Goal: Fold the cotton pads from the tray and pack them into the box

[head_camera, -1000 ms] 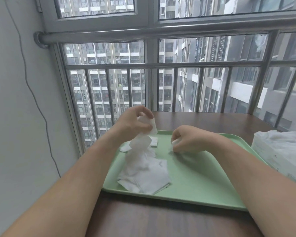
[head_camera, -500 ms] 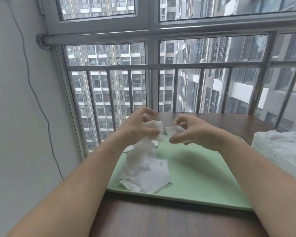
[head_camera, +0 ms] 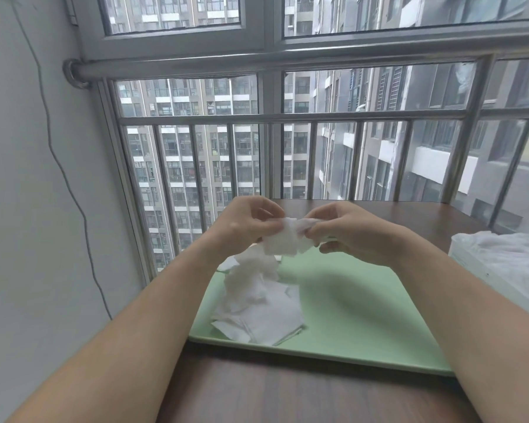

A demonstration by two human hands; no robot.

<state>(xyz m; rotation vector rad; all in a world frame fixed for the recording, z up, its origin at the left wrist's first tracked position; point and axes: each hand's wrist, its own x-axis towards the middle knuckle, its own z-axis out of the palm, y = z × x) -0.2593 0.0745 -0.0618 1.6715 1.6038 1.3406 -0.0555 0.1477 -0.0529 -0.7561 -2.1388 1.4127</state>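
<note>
Above the tray [head_camera: 348, 315], the left hand [head_camera: 245, 227] and right hand [head_camera: 351, 233] both pinched one pad [head_camera: 283, 242]. More pads [head_camera: 257, 303] lay heaped on the tray's left; the box [head_camera: 501, 270] stood right of it.

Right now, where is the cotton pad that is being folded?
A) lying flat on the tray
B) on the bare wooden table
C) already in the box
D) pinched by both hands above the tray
D: the left hand and the right hand both pinch the cotton pad in the air over the green tray.
</note>
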